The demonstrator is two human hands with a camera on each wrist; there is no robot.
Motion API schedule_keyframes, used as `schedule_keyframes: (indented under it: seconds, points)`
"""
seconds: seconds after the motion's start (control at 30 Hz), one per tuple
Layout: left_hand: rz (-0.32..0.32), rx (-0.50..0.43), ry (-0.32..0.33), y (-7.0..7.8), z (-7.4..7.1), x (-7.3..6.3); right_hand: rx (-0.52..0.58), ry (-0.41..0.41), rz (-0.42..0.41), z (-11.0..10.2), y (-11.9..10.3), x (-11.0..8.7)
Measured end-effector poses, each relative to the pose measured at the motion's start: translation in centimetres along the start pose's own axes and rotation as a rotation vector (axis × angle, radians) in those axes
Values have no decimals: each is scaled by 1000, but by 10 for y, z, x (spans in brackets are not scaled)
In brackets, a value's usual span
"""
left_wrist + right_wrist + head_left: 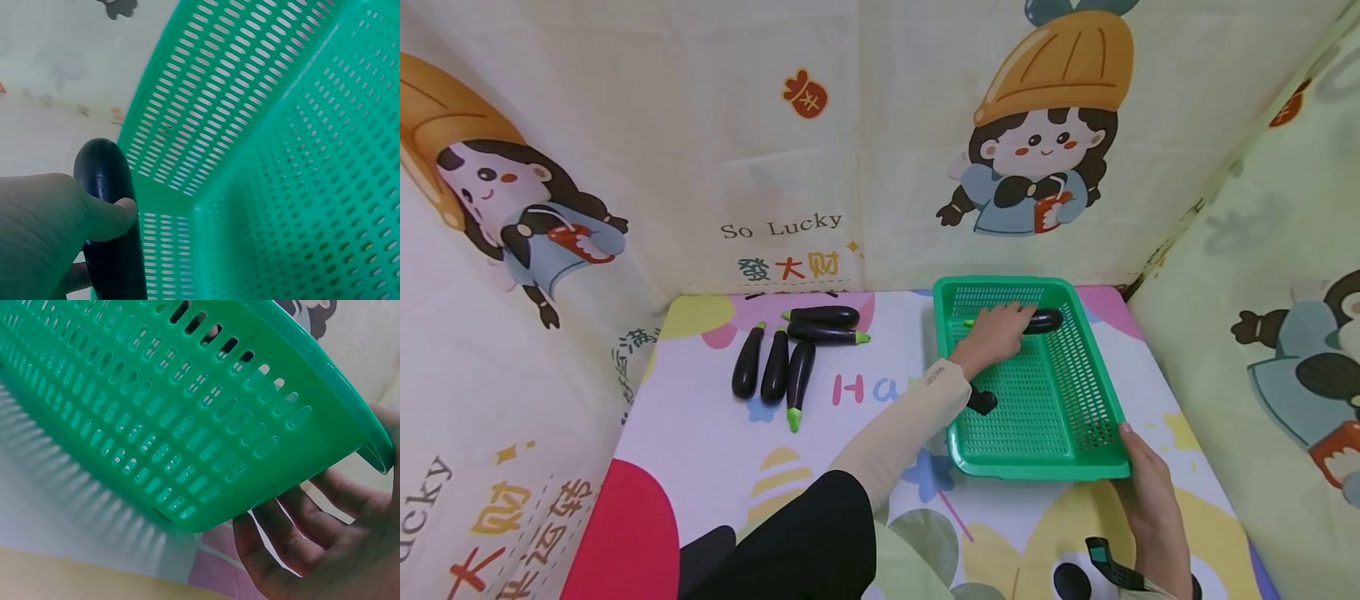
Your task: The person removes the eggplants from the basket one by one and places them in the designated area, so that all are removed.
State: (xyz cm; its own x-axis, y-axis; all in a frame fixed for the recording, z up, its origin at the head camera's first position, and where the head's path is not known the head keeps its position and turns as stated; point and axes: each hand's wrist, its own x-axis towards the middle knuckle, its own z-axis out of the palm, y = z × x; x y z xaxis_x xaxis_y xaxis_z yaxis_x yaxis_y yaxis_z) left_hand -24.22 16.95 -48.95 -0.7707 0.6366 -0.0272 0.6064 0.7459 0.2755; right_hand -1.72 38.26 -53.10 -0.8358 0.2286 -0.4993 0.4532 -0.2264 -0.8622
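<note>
My left hand (996,333) grips a dark purple eggplant (1045,321) over the far part of a green plastic basket (1033,471). The eggplant lies sideways, its green stem end poking out left of the hand. In the left wrist view, the thumb presses along the glossy eggplant (109,172) beside the basket wall (206,94). My right hand (1150,492) holds the basket's near right corner. In the right wrist view, the right fingers (300,525) curl beneath the basket's rim (350,400). Whether the eggplant touches the basket floor I cannot tell.
Several eggplants (775,367) with green stem ends lie grouped on the left of the patterned tablecloth (880,425). Printed cloth walls (895,150) stand behind and at both sides. A black wrist camera (982,400) sticks out from the left wrist over the basket.
</note>
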Motion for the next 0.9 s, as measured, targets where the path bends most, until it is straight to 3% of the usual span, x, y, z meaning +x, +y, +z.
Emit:
schedule_keyframes:
  seconds: [0.23, 0.9]
  points:
    - [13, 28, 113, 3, -18, -13, 1, -35, -61, -2, 3, -1]
    - [-49, 2, 261, 2, -37, -46, -31, -23, 1, 0, 0, 1]
